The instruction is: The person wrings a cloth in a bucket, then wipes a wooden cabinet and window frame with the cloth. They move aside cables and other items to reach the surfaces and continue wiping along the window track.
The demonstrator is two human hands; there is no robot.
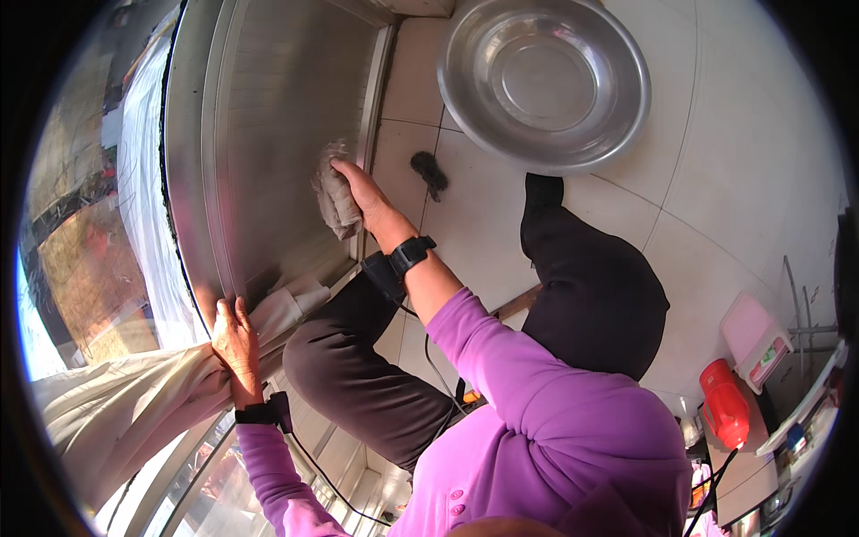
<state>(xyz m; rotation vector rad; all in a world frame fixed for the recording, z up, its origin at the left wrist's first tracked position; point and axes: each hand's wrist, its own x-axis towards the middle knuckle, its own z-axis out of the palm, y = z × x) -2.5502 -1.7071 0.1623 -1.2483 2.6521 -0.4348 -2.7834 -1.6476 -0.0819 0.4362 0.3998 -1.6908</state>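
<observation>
My right hand (372,201) holds a crumpled, damp-looking grey cloth (337,194) against the lower metal panel (288,134) beneath the window. My left hand (235,339) rests on the metal ledge of the window frame (201,168), at the edge of a gathered beige curtain (147,396). Its fingertips touch the ledge, but whether they grip it or the curtain is unclear. Black straps with small boxes and cables circle both wrists.
A wide stainless steel basin (543,80) stands on the tiled floor (483,181) beyond my foot. Near it lies a dark scouring pad (429,174). A red thermos-like container (725,403) and a pink box (755,339) are at the right. Cables hang by my arms.
</observation>
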